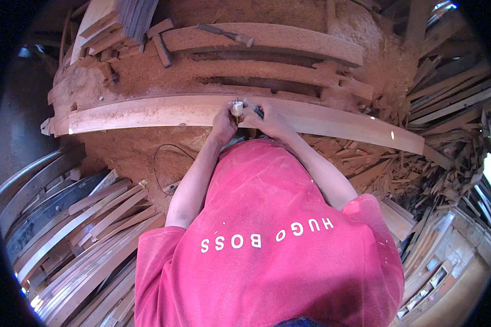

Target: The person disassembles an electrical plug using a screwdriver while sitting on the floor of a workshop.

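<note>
A long, pale wooden plank (147,113) runs across in front of me, and both hands are close together over its middle. My left hand (224,125) is closed around a small whitish, metallic-looking piece (237,108); its exact kind is too small to make out. My right hand (271,121) is closed on a slim dark grey tool (254,108), whose tip points toward the whitish piece. Fingers cover much of both items. My red shirt hides what lies below the hands.
Beyond the plank, sawdust-covered boards (267,38) carry a hammer-like tool (161,50) and another handled tool (225,35). Stacked boards (112,24) stand far left. Timber strips (93,245) fill the near left; scrap wood (442,180) is heaped right. A thin cable (156,163) loops over sawdust.
</note>
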{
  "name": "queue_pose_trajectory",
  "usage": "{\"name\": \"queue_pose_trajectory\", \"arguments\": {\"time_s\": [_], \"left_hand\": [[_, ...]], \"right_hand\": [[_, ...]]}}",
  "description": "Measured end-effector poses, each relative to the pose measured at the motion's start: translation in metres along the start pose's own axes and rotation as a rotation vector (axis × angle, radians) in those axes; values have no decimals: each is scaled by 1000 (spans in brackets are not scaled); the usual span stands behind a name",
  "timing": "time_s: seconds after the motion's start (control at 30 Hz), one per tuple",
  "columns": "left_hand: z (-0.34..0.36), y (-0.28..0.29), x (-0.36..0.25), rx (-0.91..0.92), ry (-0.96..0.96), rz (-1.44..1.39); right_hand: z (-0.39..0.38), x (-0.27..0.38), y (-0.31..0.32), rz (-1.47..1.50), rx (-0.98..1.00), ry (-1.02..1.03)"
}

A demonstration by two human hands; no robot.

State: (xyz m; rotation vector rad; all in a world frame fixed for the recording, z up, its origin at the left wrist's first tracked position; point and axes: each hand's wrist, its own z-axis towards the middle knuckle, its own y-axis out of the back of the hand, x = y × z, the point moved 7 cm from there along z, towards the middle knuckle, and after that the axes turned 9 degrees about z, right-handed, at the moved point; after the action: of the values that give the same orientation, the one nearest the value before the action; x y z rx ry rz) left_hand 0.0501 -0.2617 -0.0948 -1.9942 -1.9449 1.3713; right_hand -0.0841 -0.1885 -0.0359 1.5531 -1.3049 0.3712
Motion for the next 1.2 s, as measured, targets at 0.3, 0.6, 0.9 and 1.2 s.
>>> {"name": "queue_pose_trajectory", "arguments": {"time_s": [0.3, 0.6, 0.9, 1.2], "left_hand": [[-4, 0, 19, -59, 46, 205], [-20, -4, 11, -159, -134, 315], [-13, 1, 12, -181, -212, 494], [-14, 9, 12, -168, -309, 636]], "right_hand": [[11, 29, -5, 92, 27, 44], [15, 14, -24, 33, 37, 96], [14, 3, -25, -41, -55, 38], [7, 4, -29, -4, -42, 111]]}}
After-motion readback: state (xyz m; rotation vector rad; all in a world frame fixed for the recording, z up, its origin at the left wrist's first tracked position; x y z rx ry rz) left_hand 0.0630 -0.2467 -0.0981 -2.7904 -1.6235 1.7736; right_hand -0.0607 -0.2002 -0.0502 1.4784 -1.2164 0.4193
